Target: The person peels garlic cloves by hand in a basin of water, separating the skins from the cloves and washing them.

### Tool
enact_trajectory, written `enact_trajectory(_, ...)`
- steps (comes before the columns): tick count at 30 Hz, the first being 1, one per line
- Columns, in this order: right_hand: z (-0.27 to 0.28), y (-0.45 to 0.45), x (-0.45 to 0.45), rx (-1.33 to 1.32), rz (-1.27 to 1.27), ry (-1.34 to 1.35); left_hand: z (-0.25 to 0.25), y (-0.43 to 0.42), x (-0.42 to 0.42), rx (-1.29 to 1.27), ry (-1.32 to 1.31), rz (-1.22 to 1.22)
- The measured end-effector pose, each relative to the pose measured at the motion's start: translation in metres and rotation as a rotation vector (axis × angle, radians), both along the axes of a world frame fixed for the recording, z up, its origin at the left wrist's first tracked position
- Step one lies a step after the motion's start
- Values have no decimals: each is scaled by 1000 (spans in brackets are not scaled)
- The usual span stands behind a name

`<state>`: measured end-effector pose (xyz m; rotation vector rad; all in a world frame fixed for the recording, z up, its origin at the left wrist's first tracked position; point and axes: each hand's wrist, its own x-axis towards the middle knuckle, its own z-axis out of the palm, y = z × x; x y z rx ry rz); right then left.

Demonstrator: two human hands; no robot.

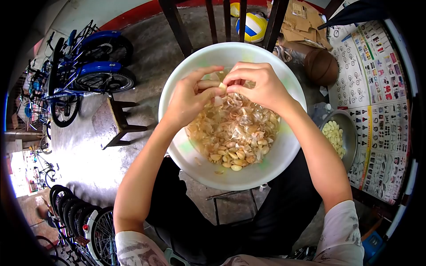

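A garlic clove (222, 86) is pinched between the fingertips of both my hands, above a wide white basin (177, 153). My left hand (193, 94) grips it with thumb and fingers from the left, its index finger stretched out past it. From the right, my right hand (257, 84) closes thumb and fingertips on the same clove. Below, the basin holds water with many loose garlic skins (242, 119) floating in it. Unpeeled garlic cloves (237, 156) lie together toward the near side. A metal bowl (350, 137) at the right contains pale peeled cloves (333, 137).
A dark wooden chair (175, 24) stands behind the basin. Bicycles (104, 73) and a small wooden stool (117, 122) are at left. A volleyball (253, 27), cardboard (301, 24) and a brown basketball (321, 66) lie beyond. A printed poster sheet (381, 106) covers the right side.
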<state>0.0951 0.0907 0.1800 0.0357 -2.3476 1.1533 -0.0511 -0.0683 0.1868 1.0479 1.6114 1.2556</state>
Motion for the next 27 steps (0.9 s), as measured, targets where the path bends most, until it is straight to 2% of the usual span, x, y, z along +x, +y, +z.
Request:
enact_trajectory(13, -6, 4, 2, -55, 75, 31, 9, -2, 0, -40, 6, -92)
enact_trajectory(19, -4, 1, 2, -85, 111, -65, 8, -2, 0, -61, -6, -133)
enact_trajectory(25, 1, -10, 0, 22, -4, -131, 2, -2, -4, -16, -24, 70)
enact_trajectory(27, -1, -9, 1, 34, 46, -191, 5, -1, 0, -49, -238, 204)
